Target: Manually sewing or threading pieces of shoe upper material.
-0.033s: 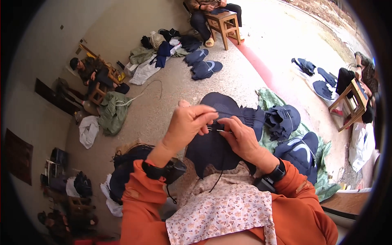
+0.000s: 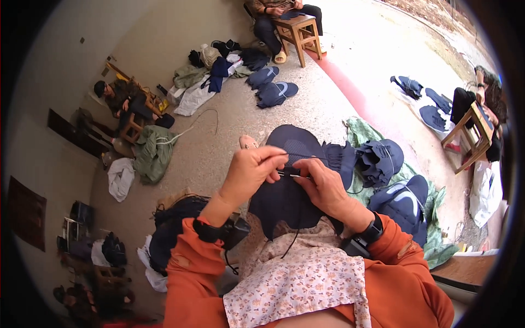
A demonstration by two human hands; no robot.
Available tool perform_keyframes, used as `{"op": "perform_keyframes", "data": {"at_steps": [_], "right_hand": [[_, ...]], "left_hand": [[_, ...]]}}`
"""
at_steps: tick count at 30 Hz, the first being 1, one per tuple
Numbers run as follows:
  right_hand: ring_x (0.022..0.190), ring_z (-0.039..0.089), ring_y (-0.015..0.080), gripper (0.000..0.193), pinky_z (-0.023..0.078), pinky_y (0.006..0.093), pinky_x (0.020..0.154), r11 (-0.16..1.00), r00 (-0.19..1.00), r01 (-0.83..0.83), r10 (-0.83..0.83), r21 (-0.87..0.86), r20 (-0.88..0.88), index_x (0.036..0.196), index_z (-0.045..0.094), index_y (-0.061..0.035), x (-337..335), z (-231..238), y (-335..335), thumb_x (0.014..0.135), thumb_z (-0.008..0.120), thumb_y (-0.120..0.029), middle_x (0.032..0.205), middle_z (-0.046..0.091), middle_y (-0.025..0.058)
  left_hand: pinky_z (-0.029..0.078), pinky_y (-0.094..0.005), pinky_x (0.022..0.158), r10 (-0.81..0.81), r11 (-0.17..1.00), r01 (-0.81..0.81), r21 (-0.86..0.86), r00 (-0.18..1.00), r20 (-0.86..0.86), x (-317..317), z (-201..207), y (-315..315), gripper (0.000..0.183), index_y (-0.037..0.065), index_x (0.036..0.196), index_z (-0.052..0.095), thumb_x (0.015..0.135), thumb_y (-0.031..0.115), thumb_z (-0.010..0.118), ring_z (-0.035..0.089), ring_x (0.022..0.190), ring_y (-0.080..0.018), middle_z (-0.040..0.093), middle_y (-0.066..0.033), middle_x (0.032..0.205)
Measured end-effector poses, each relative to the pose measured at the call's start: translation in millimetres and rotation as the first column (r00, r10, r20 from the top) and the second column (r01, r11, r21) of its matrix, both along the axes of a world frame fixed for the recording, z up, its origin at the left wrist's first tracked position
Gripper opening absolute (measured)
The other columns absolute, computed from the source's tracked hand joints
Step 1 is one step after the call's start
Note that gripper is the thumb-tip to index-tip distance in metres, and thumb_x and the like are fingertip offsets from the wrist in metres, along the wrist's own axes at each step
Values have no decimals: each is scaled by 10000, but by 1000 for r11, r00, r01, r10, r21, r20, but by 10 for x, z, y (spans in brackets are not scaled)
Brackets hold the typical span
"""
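1. Lying across the lap, just above a floral apron (image 2: 306,284), a dark navy shoe upper (image 2: 292,180) is held up between both hands at the middle of the scene.
2. The left hand (image 2: 249,172) is seen with its fingers curled narrow, the fingertips (image 2: 276,161) pinched on the fabric of the upper at its left side.
3. The right hand (image 2: 322,186) is closed narrow as well, and a thin dark tool (image 2: 292,174), perhaps a needle or hook, is gripped between thumb and forefinger; its tip is pointed left toward the left hand's fingertips.
4. A dark thread (image 2: 292,240) is seen hanging from the upper down over the apron.
5. A black band is worn on each wrist, over orange sleeves (image 2: 186,273).
6. To the right, just beside the held piece, a pile of further navy uppers (image 2: 383,158) is laid on a green cloth (image 2: 361,134).
7. Farther off, more navy pieces (image 2: 270,87) are spread on the concrete floor (image 2: 219,158) near a wooden stool (image 2: 298,30).
8. At the far right, another person (image 2: 481,98) is seated by a second wooden stool (image 2: 473,134); whether anything is held there cannot be told.
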State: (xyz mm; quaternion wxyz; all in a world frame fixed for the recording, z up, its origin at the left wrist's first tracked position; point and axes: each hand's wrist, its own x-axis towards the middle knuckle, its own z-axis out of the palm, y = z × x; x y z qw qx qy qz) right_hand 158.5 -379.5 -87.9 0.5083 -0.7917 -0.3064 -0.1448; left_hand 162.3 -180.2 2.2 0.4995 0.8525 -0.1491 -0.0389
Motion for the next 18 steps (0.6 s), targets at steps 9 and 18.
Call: {"op": "perform_keyframes", "data": {"at_steps": [9, 18], "right_hand": [[823, 651, 319, 95, 515, 378, 681, 993, 994, -84, 89, 83, -62, 983, 621, -68, 68, -39, -54, 902, 651, -108, 931, 600, 106], [859, 648, 297, 92, 509, 365, 741, 981, 973, -152, 170, 123, -158, 964, 652, -56, 125, -14, -42, 896, 669, -116, 917, 609, 108]], "left_hand": [[555, -211, 584, 69, 974, -85, -211, 994, -79, -74, -306, 98, 148, -21, 1036, 735, 923, 50, 672, 640, 678, -111, 655, -45, 847], [452, -158, 521, 139, 950, -175, -257, 978, -153, -69, -336, 99, 156, -4, 1029, 743, 892, 67, 717, 590, 659, -56, 673, -24, 855]]}}
